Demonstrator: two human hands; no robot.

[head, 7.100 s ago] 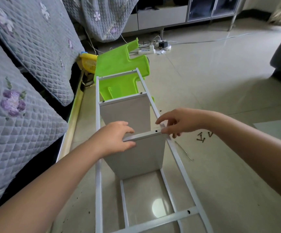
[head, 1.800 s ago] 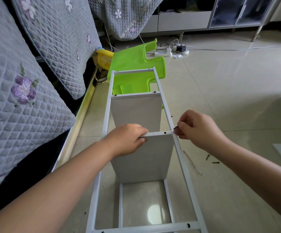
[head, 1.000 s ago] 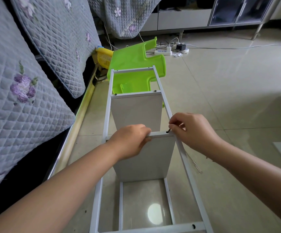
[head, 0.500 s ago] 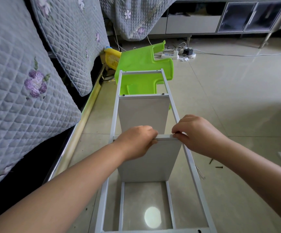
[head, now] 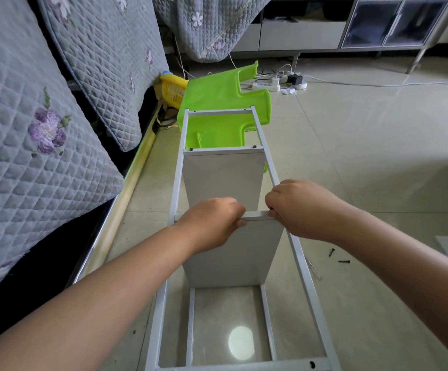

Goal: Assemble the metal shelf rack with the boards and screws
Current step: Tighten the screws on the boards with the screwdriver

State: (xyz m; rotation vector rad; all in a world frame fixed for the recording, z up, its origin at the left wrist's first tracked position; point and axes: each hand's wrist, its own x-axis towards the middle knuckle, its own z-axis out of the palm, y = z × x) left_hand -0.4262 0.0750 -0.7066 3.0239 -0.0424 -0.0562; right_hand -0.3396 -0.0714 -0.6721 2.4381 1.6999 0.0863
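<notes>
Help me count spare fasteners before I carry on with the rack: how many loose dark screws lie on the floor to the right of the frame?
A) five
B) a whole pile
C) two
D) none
C: two loose dark screws lie apart on the floor tiles right of the metal frame, near the right forearm; no others show there.

Painted metal frame (head: 301,258), matt board (head: 233,253), glossy tile floor (head: 364,156).
</notes>
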